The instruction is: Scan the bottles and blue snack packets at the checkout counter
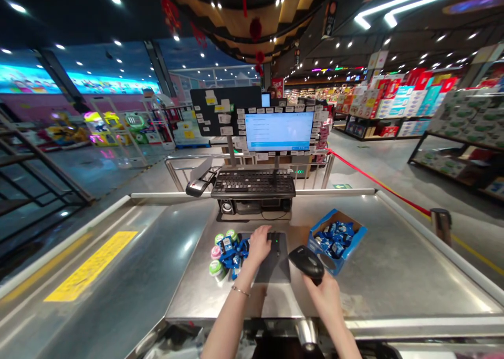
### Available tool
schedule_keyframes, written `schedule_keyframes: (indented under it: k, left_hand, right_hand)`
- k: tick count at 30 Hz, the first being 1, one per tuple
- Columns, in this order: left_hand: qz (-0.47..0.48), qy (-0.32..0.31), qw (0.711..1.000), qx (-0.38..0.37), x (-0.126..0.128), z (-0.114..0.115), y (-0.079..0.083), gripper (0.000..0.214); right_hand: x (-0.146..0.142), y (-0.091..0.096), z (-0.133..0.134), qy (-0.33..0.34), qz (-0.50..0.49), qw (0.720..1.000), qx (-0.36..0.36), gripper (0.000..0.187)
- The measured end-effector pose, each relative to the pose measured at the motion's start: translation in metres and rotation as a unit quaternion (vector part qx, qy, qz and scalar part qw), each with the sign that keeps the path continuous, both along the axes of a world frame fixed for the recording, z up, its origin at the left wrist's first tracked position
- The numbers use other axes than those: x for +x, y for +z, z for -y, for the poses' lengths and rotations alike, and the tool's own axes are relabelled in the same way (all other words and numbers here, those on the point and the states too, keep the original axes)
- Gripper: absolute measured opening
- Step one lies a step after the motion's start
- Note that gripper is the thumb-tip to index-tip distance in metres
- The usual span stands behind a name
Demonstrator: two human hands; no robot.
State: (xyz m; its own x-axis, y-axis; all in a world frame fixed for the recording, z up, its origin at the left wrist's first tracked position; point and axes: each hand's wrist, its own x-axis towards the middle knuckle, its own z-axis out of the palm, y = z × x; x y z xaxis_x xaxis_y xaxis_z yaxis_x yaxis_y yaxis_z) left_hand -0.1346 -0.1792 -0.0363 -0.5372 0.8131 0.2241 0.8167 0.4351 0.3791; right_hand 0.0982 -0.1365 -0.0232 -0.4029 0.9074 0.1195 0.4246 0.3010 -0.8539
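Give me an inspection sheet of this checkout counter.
surface: steel counter with a dark pad on it.
job's things: blue packets heaped beside small capped bottles; more packets in a blue cardboard box.
clutter: paper slips stuck around the monitor.
hands: left hand on the pad, beside the heap; right hand gripping a handheld scanner.
cables: thin dark wire below the keyboard.
surroundings: red rope beside the counter; stocked shop shelves beyond.
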Motion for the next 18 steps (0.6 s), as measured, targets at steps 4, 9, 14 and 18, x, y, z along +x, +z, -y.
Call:
schedule_keyframes:
  k: [4, 9, 14, 18]
  left_hand:
    - [0.099, -0.147, 0.974, 0.139, 0.045, -0.035, 0.026, 0.039]
    - [0.138, -0.257, 0.946, 0.140, 0.097, -0.083, 0.029, 0.033]
    - [0.028, -0.149, 0.987, -0.060, 0.130, -0.141, 0.012, 0.042]
    - [-0.014, -0.056, 0.991, -0.122, 0.145, -0.177, -0.002, 0.045]
  right_hand:
    - [0.012, 0.009, -0.004, -0.027, -0.022, 0.999, -0.003, 0.042]
    - [0.040, 0.019, -0.020, -0.090, -0.037, 0.995, -0.019, 0.042]
    - [0.062, 0.017, -0.041, -0.132, -0.061, 0.989, -0.014, 0.047]
    - [0.069, 0.001, -0.049, -0.136, -0.087, 0.986, -0.028, 0.049]
